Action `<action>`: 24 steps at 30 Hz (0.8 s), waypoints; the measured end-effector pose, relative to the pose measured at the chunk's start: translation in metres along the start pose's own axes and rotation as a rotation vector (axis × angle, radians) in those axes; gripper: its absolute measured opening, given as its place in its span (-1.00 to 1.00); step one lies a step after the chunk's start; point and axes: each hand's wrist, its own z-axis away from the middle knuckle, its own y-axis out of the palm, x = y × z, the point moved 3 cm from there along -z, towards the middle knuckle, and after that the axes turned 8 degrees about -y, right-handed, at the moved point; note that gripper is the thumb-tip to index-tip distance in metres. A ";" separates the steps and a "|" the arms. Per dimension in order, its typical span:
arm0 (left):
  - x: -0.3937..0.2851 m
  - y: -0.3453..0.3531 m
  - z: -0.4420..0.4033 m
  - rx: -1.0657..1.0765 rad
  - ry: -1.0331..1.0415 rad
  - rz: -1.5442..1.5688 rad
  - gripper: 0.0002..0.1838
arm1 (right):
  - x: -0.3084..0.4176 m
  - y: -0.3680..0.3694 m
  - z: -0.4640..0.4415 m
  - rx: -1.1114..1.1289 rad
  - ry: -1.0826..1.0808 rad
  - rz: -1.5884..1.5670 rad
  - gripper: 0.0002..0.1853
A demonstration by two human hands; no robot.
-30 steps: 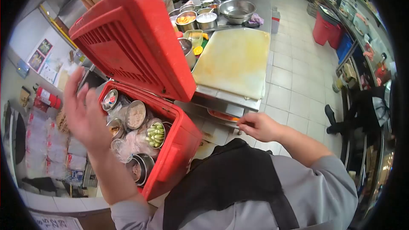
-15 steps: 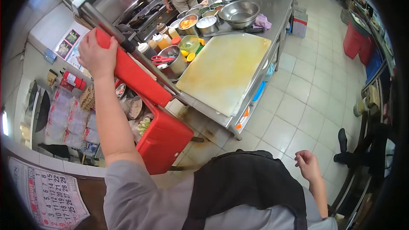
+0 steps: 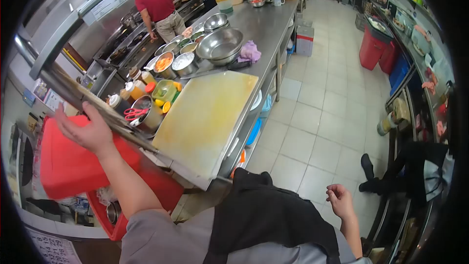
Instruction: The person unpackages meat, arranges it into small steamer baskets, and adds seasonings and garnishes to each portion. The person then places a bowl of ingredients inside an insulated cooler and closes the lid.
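Note:
My left hand (image 3: 87,129) is spread, fingers apart, over the red lid (image 3: 73,164) of the cooler; whether it touches the lid is unclear. The lid is tilted, partly lowered over the red cooler box (image 3: 163,190). Through the remaining gap a metal bowl (image 3: 113,211) and a plastic bag show. Off to the right, my right hand (image 3: 340,200) hangs above the floor with its fingers curled together; what it holds, if anything, is too small to name.
A steel table carries a cutting board (image 3: 207,122), a large metal bowl (image 3: 221,45), food containers and bottles. Red scissors (image 3: 136,113) stand in a pot. A person in a red shirt (image 3: 155,2) is at the stove. Another person's dark-clad legs (image 3: 391,181) are at right.
The cooler lid has swung down from upright to partly over the box. My left hand has come down with it, its fingers now spread. The view has turned to the right.

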 end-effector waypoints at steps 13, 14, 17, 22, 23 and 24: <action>-0.034 0.240 0.176 0.535 -0.634 0.515 -0.47 | 0.122 0.028 -0.266 0.417 -0.105 0.555 -0.72; -0.036 0.249 0.186 0.565 -0.645 0.517 -0.47 | 0.141 0.038 -0.292 0.423 -0.161 0.643 -0.72; -0.046 0.264 0.196 0.656 -0.653 0.412 -0.47 | 0.191 0.076 -0.369 0.467 -0.427 0.598 -0.71; -0.002 0.250 0.209 0.610 -0.716 0.343 -0.53 | 0.249 0.163 -0.499 0.456 -0.908 0.659 -0.59; 0.007 0.238 0.208 0.603 -0.751 0.278 -0.54 | 0.258 0.182 -0.524 0.428 -0.967 0.665 -0.55; 0.013 0.225 0.205 0.565 -0.813 0.209 -0.54 | 0.263 0.202 -0.548 0.407 -1.025 0.668 -0.50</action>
